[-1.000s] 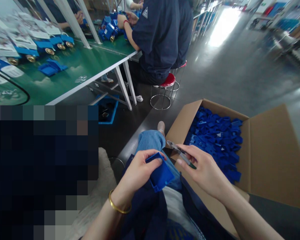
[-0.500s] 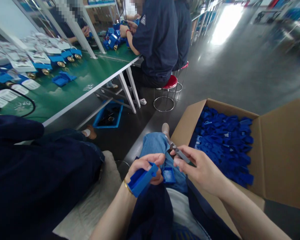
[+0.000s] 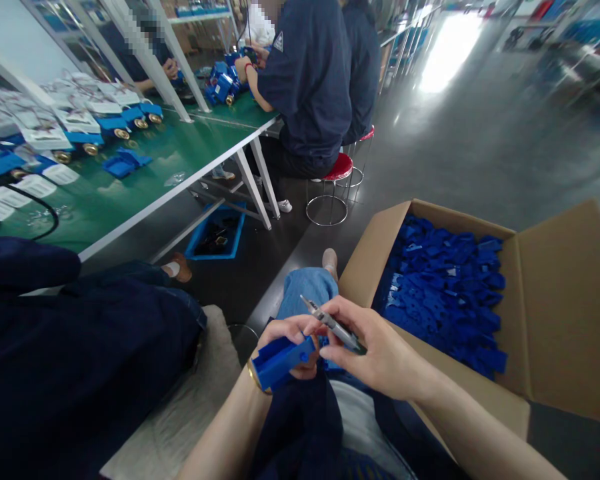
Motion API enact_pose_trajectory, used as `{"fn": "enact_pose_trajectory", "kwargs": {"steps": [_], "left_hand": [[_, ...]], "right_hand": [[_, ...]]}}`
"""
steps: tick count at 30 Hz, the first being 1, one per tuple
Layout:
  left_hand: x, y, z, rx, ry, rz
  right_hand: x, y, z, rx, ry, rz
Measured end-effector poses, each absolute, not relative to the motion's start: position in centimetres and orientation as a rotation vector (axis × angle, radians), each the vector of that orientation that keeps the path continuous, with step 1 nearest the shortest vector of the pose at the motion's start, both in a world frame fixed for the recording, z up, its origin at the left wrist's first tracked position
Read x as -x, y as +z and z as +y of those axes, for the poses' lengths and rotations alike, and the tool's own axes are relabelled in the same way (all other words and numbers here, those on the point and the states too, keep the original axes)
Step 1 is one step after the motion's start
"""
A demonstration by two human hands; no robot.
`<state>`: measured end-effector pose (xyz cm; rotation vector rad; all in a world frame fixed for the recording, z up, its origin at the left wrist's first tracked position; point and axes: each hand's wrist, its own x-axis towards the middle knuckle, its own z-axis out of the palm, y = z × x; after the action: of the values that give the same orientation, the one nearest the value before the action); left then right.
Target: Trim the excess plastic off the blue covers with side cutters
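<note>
Head view: a blue plastic part point(image 3: 283, 365) is gripped by the left hand point(image 3: 293, 330), the fingers being closed about its far end; it is held tilted above the lap, its open, trough-like side turned upward and a round hole shown near the gripped end. A hand tool with a metal tip point(image 3: 333, 327) is gripped by the right hand point(image 3: 373, 347), closed around the handles; its tip is pointed forward and to the left, just over the left fingers, and whether its jaws are parted cannot be told. The two hands are brought close together; a gold bangle point(image 3: 253, 379) is worn on the left wrist. Beneath the right hand another blue piece point(image 3: 333, 361) is partly seen on the lap, largely hidden.

To the right, an open cardboard box point(image 3: 565, 313) is filled with a heap of blue parts point(image 3: 440, 287); to the left, a green-topped table point(image 3: 115, 210) is lined with blue-and-white units point(image 3: 83, 130); under it a blue tray point(image 3: 239, 239) is set on the floor. At the table's far end, a co-worker in navy point(image 3: 313, 87) is seated on a red stool point(image 3: 340, 167).
</note>
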<state>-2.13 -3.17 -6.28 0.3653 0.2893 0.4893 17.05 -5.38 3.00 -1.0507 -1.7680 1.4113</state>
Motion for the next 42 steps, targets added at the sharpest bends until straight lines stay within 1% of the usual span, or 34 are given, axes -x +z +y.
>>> {"fn": "enact_pose_trajectory", "kwargs": {"steps": [3, 6, 9, 11, 14, 16, 21, 25, 32, 37, 39, 42], "left_hand": [[2.2, -6.4, -3.3, -0.323, 0.485, 0.338], [1.9, -6.2, -3.3, -0.270, 0.503, 0.377], [1.3, -5.6, -3.4, -0.222, 0.581, 0.408], [0.8, -5.4, -4.0, -0.207, 0.756, 0.464], [-0.5, -5.2, -5.7, -0.306, 1.147, 0.621], [-1.6, -5.1, -7.0, -0.448, 1.282, 0.724], [-3.9, -3.6, -7.8, -0.504, 1.345, 0.987], [-4.0, -2.6, -7.4, -0.538, 1.350, 0.935], [-2.8, -2.3, -7.1, -0.580, 1.257, 0.810], [-2.5, -2.1, -6.8, -0.499, 1.213, 0.799], [-2.5, -1.8, -6.9, -0.485, 1.229, 0.797], [-2.2, -1.3, -6.9, -0.517, 1.239, 0.795]], "right_hand": [[-17.1, 3.0, -5.4, 1.004, 1.465, -1.806], [-17.1, 2.5, -5.3, 1.009, 1.437, -1.831], [-17.4, 1.8, -5.1, 1.021, 1.424, -1.715], [-17.7, 1.5, -4.8, 1.090, 1.397, -1.593], [-17.9, 1.3, -4.6, 1.267, 1.260, -1.493], [-17.7, 1.2, -4.6, 1.343, 1.192, -1.483], [-16.8, 0.8, -5.4, 1.363, 1.181, -1.503], [-16.7, 1.0, -5.7, 1.339, 1.213, -1.511], [-16.9, 1.7, -5.1, 1.242, 1.419, -1.425], [-18.0, 3.1, -4.4, 1.189, 1.529, -1.474], [-18.8, 3.8, -4.5, 1.223, 1.422, -1.550], [-20.5, 4.8, -5.1, 1.388, 1.084, -1.768]]}}
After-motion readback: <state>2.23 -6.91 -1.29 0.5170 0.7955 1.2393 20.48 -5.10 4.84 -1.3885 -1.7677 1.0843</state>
